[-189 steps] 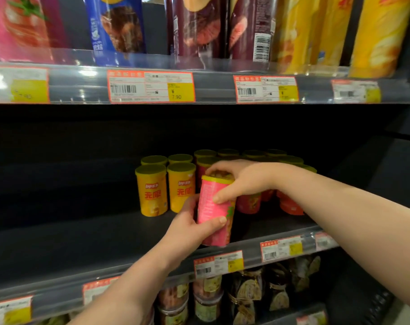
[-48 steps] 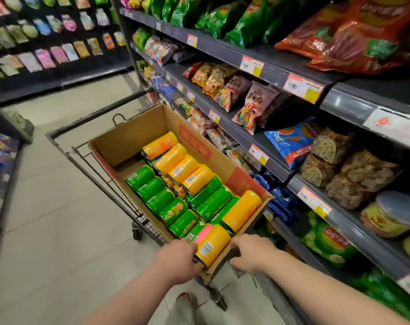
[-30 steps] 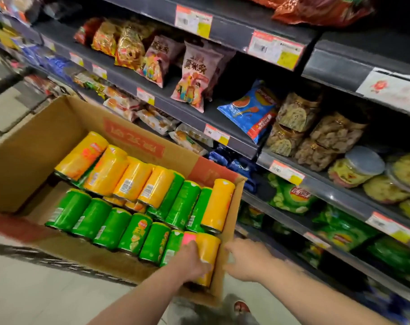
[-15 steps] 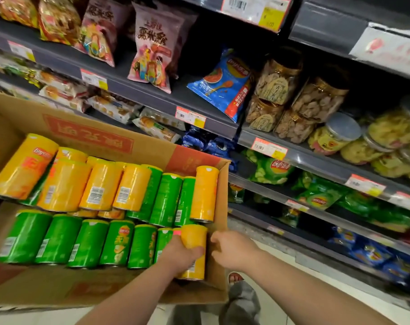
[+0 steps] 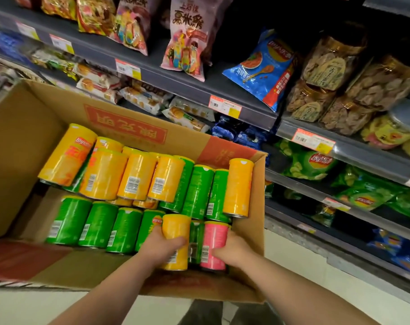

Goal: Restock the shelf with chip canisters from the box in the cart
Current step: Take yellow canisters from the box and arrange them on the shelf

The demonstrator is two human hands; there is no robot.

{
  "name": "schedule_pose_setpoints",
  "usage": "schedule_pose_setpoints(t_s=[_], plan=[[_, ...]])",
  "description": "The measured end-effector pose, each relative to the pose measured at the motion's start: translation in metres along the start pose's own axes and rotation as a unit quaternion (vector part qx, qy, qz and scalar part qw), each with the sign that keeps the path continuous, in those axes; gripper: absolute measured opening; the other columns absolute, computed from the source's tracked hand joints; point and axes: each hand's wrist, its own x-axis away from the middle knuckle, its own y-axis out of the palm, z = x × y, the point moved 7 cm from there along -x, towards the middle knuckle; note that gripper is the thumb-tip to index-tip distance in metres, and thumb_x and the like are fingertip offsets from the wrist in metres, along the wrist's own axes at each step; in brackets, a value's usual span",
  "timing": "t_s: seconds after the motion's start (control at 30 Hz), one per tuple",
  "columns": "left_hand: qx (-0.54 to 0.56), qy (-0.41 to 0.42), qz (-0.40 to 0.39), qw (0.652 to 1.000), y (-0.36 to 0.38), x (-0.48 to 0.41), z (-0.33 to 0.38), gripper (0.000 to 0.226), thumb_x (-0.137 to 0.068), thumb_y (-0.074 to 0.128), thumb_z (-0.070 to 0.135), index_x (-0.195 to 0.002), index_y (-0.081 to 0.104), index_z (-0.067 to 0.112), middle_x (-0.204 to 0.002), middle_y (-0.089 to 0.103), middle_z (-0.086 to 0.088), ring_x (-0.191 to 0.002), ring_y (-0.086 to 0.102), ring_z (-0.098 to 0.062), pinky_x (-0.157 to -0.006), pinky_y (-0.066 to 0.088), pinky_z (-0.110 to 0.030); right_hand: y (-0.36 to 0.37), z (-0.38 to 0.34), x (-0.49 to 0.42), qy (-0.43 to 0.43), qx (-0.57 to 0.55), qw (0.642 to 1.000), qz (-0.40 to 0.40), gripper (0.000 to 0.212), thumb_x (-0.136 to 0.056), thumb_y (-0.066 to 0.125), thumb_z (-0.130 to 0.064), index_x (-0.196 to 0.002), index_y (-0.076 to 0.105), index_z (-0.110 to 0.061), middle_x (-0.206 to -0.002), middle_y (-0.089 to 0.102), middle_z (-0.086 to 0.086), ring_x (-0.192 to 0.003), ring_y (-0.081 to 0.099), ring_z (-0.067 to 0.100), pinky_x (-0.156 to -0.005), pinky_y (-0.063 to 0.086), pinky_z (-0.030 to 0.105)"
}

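While left hand (image 5: 163, 248) fingers wrap yellow canister (image 5: 176, 227), right hand (image 5: 232, 250) fingers wrap pink canister (image 5: 214, 238).

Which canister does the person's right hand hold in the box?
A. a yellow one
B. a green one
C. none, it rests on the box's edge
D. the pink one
D: the right hand curls round the pink canister near the right wall of the box, while the left hand holds a yellow canister.
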Motion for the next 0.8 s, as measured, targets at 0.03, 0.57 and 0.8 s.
schedule_pose_setpoints(t_s=[0.03,0.57,0.8], plan=[[0.006,0.002,-0.003,1.000,0.001,0.001,0.001,0.098,-0.056,0.069,0.050,-0.139,0.035,0.010,-0.121,0.055,-0.011,-0.109,0.057,-0.030,-0.096,0.047,-0.039,0.004,0.002,-0.004,0.006,-0.020,1.000,0.003,0.056,-0.081,0.071,-0.028,-0.130,0.045,-0.019,-0.126,0.059,0.004,-0.114,0.059,0.022,-0.097,0.047,0.033],[0.034,-0.001,-0.019,0.999,0.005,0.009,0.009,0.084,-0.048,0.068,0.050,-0.121,0.041,0.018,-0.114,0.059,-0.009,-0.102,0.061,-0.028,-0.093,0.051,-0.046,0.017,0.016,-0.006,0.070,-0.219,0.972,0.048,0.062,-0.072,0.076,-0.028,-0.122,0.040,-0.015,-0.109,0.058,0.004,-0.095,0.062,0.021,-0.081,0.053,0.032],[0.041,0.038,-0.015,0.998,0.007,0.026,0.032,0.077,-0.072,0.076,0.043,-0.133,0.042,0.011,-0.112,0.056,-0.009,-0.101,0.057,-0.027,-0.092,0.047,-0.038,-0.021,0.003,0.034,0.002,-0.264,0.962,0.064,0.055,-0.070,0.074,-0.029,-0.116,0.046,-0.019,-0.104,0.063,0.000,-0.092,0.064,0.016,-0.082,0.054,0.032]])
